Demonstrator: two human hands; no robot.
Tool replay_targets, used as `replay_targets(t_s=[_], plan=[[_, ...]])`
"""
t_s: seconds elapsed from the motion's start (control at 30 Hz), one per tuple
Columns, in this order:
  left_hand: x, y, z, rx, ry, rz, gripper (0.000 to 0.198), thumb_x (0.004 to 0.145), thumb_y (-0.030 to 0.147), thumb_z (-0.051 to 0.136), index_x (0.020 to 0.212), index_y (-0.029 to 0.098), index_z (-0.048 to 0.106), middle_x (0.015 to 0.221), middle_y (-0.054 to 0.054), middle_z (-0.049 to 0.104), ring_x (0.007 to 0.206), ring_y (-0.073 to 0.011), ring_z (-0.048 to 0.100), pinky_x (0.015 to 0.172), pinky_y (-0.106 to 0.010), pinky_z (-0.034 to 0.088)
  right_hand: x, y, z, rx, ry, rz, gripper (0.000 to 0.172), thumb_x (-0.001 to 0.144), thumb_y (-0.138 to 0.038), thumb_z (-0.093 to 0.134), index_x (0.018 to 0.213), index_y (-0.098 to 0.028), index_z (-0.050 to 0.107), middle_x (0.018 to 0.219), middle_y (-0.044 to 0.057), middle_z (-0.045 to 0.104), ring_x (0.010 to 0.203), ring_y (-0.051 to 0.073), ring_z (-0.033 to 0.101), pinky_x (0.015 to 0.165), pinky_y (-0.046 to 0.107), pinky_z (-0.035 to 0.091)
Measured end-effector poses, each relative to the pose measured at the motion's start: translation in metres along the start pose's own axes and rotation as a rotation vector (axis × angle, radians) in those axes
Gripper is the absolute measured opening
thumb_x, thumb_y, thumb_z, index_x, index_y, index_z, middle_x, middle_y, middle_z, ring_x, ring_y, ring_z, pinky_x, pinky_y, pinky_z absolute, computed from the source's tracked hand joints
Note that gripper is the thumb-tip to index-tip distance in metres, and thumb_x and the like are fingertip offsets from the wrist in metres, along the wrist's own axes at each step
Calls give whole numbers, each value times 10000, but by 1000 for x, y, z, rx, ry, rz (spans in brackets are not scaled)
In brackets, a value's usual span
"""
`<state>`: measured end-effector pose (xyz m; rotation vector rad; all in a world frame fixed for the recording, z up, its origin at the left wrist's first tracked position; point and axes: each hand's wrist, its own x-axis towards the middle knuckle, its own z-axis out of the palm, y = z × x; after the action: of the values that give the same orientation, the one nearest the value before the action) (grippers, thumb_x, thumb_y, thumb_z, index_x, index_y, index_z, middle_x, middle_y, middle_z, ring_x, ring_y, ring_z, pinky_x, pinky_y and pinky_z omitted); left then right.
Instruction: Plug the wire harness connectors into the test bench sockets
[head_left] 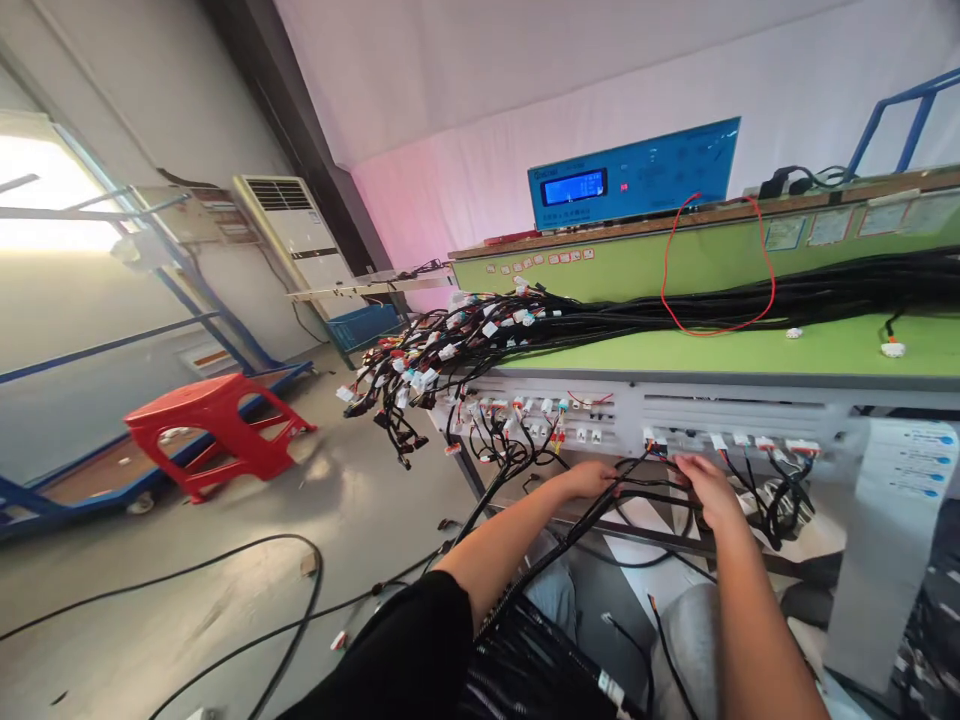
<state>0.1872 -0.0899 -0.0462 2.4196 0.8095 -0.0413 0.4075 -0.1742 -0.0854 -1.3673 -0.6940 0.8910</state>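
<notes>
My left hand [589,480] is closed around black cables of a wire harness [592,512] in front of the bench edge. To its right, my right hand [706,484] pinches a thin black branch of the same harness, just below the front panel [675,412]. Between the hands, a white connector [655,440] with dark wires sits at the panel. Other white connectors [765,445] with wires are lined up on the panel to the right. More harness branches plug in on the panel's left part. My fingertips are partly hidden by the cables.
A thick bundle of black harnesses [840,285] lies along the green bench, its connector ends [427,360] hanging off the left side. A blue tester [637,175] stands on the shelf with a red wire [664,290]. A red stool [214,430] and loose cables are on the floor at left.
</notes>
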Motion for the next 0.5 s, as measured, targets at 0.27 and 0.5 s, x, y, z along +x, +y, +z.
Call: replay_targets(t_s=[0.27,0.5], plan=[[4,4,-2,158,-49,-30,332,868,333,418,899,142,687,916,-73,695,838,-192,612,750,-243,443,-5,-12,-3,-530,94,-378,210,733,-313,508,786,-183,665,809,44,669,778,189,585,744,301,423],[7,1,1,337,-110,-113,344,859,386,441,930,147,678,953,-85,683,872,-211,604,741,-242,438,-19,-25,10,-835,104,-385,200,763,-230,489,810,-193,679,850,42,652,751,164,533,650,256,363]])
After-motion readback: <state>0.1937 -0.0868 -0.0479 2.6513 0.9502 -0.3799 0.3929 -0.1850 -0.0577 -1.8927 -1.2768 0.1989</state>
